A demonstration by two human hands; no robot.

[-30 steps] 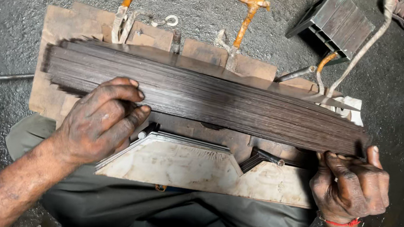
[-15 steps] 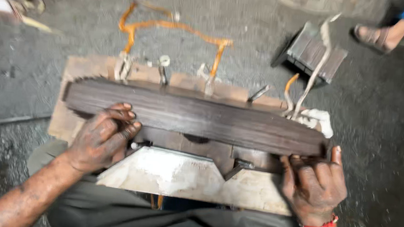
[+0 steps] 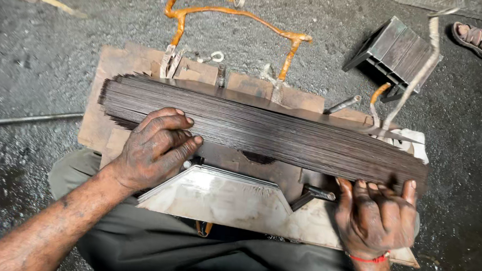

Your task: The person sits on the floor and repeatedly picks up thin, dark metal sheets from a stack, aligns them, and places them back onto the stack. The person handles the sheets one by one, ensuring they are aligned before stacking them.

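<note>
Steel laminations, thin and dark, form a long stack (image 3: 264,132) lying across a cardboard-wrapped transformer coil (image 3: 144,69) on the gritty floor (image 3: 42,70). My left hand (image 3: 158,149) presses flat on the stack's left portion, fingers spread and slightly curled over its near edge. My right hand (image 3: 377,216) grips the stack's right end from below, fingers hooked upward around it. Orange-sleeved leads (image 3: 232,13) run from the coil's far side.

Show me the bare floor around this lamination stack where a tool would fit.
Free: floor left of the wooden board, above the thin rod; floor between the orange leads and the small core. Crowded: the stack, under left hand and right hand.
</note>
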